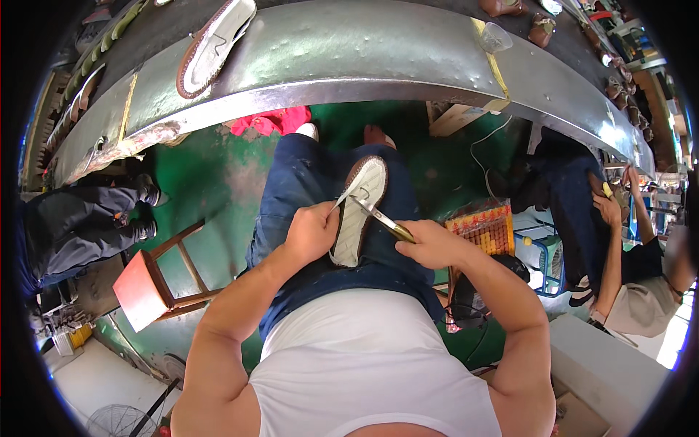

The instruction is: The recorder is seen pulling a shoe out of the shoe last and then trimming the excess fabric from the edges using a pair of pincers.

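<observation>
A shoe lies bottom up across my lap, brown along its edge with a pale, quilted-looking underside. My left hand is closed at the shoe's left side, with a narrow whitish strip running from its fingertips toward the middle. Whether the fingers pinch only the strip or the shoe's edge too is hard to see. In my right hand are pliers with a brass-coloured handle, their metal jaws touching the underside near the strip.
Ahead runs a metal-edged bench carrying another upturned shoe and a clear cup. A wooden stool stands left. Co-workers sit at both sides; the right one's hand holds a shoe. Red cloth lies under the bench.
</observation>
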The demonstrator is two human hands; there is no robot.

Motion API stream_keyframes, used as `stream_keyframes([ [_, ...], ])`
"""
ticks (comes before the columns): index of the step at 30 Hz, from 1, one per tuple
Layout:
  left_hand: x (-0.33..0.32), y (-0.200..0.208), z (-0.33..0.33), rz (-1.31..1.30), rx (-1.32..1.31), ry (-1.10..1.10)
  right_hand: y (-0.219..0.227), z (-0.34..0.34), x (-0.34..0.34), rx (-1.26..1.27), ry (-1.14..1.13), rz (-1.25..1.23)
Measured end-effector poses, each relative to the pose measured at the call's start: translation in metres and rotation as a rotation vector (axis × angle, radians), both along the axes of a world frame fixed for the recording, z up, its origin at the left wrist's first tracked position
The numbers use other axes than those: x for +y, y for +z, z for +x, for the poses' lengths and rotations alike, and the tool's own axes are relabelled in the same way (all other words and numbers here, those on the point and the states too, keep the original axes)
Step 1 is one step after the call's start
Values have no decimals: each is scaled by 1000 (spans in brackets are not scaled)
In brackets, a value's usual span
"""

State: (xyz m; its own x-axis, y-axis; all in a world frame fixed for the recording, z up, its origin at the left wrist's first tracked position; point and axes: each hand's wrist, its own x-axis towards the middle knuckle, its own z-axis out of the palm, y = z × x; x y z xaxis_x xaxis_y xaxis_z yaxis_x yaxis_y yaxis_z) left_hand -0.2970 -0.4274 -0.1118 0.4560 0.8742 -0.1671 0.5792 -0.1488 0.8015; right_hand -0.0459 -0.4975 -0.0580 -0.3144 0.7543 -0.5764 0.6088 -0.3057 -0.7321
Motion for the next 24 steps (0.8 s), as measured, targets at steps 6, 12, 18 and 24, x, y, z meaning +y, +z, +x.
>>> stream_keyframes([
  [6,-5,-4,4,-139,-7,29,23,7,42,-103,252,-268],
  [12,-7,-47,14,-987,-986,167,-17,-20,25,-230,203,77],
  [18,1,-59,20,-995,-932,293,-73,-43,-10,24,-210,95],
  [24,-9,-75,26,-244,-512,167,-87,5,-3,878,-447,-723],
])
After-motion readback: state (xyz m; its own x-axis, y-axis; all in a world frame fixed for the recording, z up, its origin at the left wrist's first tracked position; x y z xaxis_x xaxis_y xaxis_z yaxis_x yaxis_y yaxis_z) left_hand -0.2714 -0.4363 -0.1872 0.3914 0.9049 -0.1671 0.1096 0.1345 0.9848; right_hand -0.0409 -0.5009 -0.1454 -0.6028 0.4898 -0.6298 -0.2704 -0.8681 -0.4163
